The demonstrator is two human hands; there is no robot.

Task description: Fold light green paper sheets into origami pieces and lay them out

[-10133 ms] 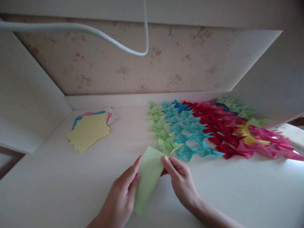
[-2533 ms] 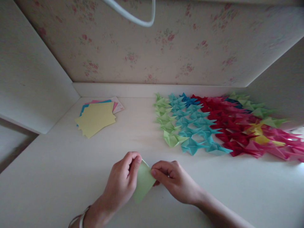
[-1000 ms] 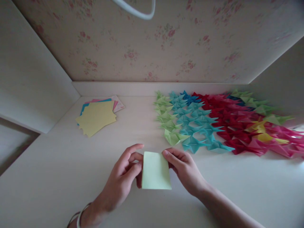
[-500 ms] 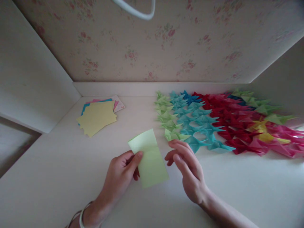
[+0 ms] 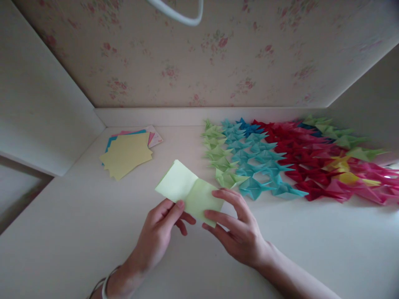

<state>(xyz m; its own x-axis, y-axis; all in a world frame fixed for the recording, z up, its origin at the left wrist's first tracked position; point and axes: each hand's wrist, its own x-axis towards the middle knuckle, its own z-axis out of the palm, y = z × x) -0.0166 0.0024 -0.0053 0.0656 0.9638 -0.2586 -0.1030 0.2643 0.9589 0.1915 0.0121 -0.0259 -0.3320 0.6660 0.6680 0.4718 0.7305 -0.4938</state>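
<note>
A light green sheet of origami paper (image 5: 190, 189), folded in half into a long rectangle, is held above the white desk. A crease runs across its middle, so its two halves catch the light differently. My left hand (image 5: 165, 226) pinches the lower edge near that crease between thumb and fingers. On the right end, my right hand (image 5: 238, 228) grips the paper, with fingertips on its front face and the thumb at the lower edge.
Rows of folded paper cranes (image 5: 262, 155) in green, turquoise, red, pink and yellow cover the desk's right side. A fanned stack of coloured paper (image 5: 127, 153), yellow on top, lies at the back left. A white cable (image 5: 181, 16) hangs overhead.
The green paper went from a small folded square to an opened rectangle, then turned so its long side tilts down to the right. My right hand, apart half a second ago, has taken the right end.
</note>
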